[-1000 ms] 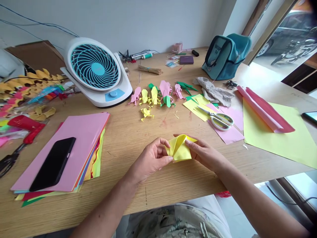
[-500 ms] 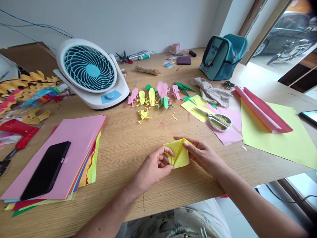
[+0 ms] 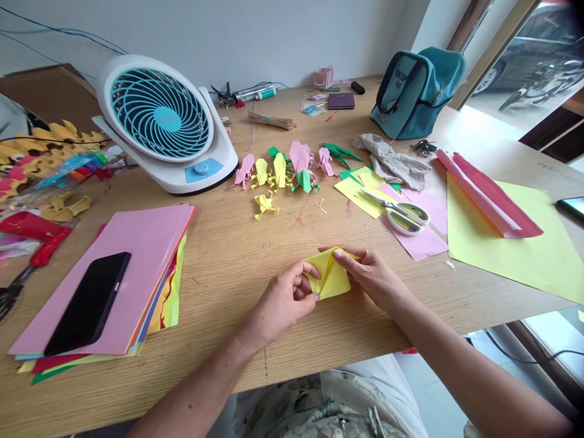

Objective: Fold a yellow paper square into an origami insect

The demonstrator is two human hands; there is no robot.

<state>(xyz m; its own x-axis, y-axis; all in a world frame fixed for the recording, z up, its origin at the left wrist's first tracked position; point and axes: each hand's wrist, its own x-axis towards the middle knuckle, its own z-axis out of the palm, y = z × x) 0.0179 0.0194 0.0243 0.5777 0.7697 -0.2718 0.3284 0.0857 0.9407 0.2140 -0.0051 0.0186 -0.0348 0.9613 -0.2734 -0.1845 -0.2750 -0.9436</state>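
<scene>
A folded piece of yellow paper (image 3: pixel 336 283) is held between both hands just above the front of the wooden table. My left hand (image 3: pixel 286 298) pinches its left side and lower corner. At the upper right, my right hand (image 3: pixel 368 274) grips the paper with the thumb on top; its other fingers are partly hidden behind. A crease runs from the top edge down to the left hand's fingertips, with a raised flap beside it. Farther back stand several folded paper figures, among them a yellow one (image 3: pixel 264 205), a pink one (image 3: pixel 300 157) and a green one (image 3: pixel 305 180).
Scissors (image 3: pixel 405 218) lie on pink and yellow paper at right, near a rolled pink sheet (image 3: pixel 488 194) and a grey cloth (image 3: pixel 395 164). At left are a fan (image 3: pixel 159 121) and a phone (image 3: pixel 86 304) on stacked coloured paper (image 3: pixel 150 234). A teal bag (image 3: pixel 410 94) stands behind.
The camera view has shifted slightly. Both hands keep their hold on the yellow paper, and the right thumb has moved a little along its top edge.
</scene>
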